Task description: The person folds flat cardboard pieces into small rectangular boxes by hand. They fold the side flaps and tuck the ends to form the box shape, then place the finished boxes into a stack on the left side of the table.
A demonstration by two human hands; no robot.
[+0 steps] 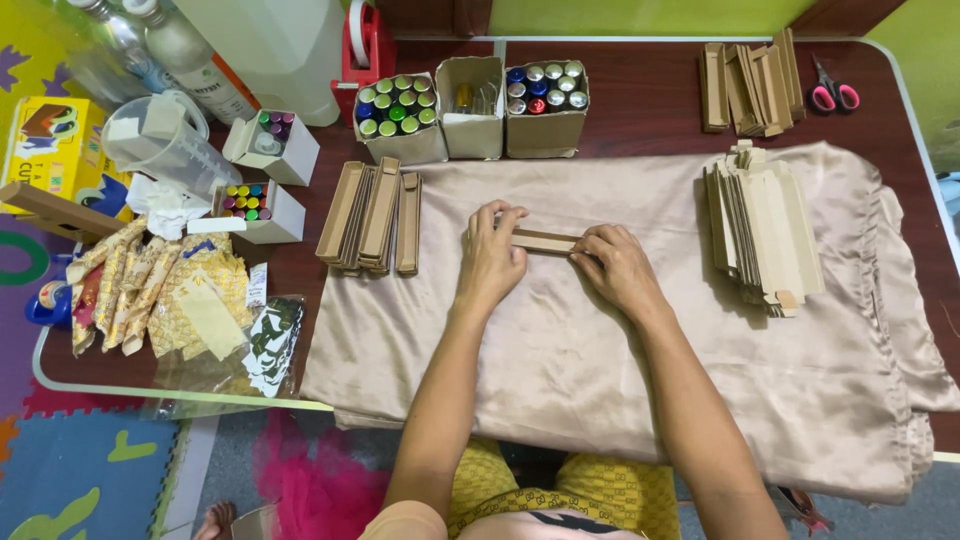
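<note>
Cardboard sleeve lay flat on beige cloth, centre of tabletop, long axis running 9-to-3 o'clock. Your left hand pressed down on its 9 o'clock end, fingers curled over top edge; your right hand pinched 3 o'clock end. Both hands closed on sleeve, likely to hold creases flat against soft cloth. Flat blanks stacked at 3 o'clock, within right reach; folded sleeves stood at 9 o'clock. Boxes of small bottles sat at 12 o'clock, scissors at 2 o'clock.
</note>
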